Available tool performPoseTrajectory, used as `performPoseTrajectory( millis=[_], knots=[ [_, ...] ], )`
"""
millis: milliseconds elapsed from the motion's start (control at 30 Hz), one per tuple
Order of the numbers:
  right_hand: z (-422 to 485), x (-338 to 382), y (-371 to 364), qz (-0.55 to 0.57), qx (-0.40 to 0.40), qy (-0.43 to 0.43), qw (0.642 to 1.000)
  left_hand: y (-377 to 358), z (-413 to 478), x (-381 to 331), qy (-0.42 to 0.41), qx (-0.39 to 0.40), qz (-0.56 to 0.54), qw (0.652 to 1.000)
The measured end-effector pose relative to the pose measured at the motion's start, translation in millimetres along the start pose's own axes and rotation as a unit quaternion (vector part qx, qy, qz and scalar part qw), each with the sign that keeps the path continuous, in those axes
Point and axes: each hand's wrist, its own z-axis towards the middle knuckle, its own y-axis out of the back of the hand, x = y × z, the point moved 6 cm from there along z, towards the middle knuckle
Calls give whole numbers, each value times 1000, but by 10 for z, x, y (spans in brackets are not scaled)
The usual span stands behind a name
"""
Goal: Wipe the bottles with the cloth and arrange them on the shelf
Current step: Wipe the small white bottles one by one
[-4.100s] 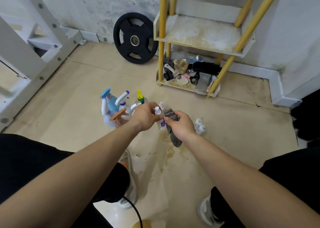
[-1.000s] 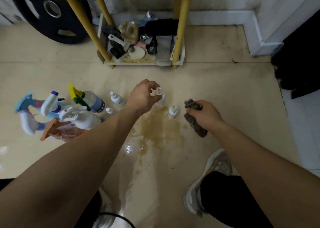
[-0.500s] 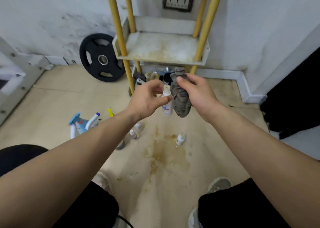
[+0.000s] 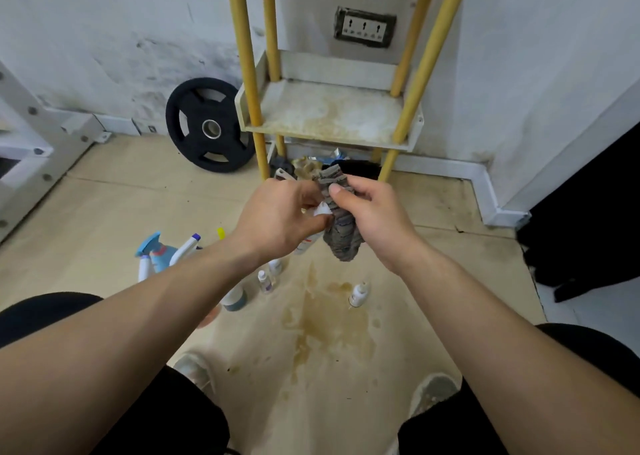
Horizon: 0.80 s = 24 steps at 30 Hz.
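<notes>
My left hand (image 4: 280, 217) grips a small white bottle (image 4: 320, 212) in the air, mostly hidden by my fingers. My right hand (image 4: 372, 212) holds a bunched grey cloth (image 4: 341, 236) pressed against the bottle's side. Just behind both hands stands the yellow-legged shelf (image 4: 332, 115); its stained middle tray is bare. On the floor below are spray bottles (image 4: 162, 254) at the left, two small bottles (image 4: 268, 276) near my left forearm, and one small white bottle (image 4: 358, 293) beside a brown stain.
A black weight plate (image 4: 207, 125) leans on the wall left of the shelf. The shelf's bottom tray (image 4: 304, 169) holds clutter. A white metal frame (image 4: 38, 132) stands at far left, a dark object (image 4: 588, 212) at right. My shoes (image 4: 433, 392) and knees fill the bottom.
Since a second ago my left hand has lifted the small bottle off the floor and my right hand has brought the cloth against it. The cloth now covers more of the bottle.
</notes>
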Motion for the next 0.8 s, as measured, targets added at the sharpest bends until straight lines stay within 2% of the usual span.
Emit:
performPoseTrajectory(
  millis=[300,400,500,600,667,800],
  knots=[
    [144,-316,188,133,6,-66,989,-221,130,-37,-36,26,-14,999],
    [188,-332,246,125,5,-57,991,-298,162,-7,-33,36,-10,999],
    [237,-258,371,66,-25,-31,997,-376,174,14,-22,46,-33,998],
    [284,-246,516,39,-90,-29,995,-380,216,28,13,24,-108,994],
    [316,-293,563,66,-123,-42,989,-358,259,55,50,15,-188,981],
    [300,-224,399,156,-79,-33,984,-366,303,105,110,25,-343,933]
  ],
)
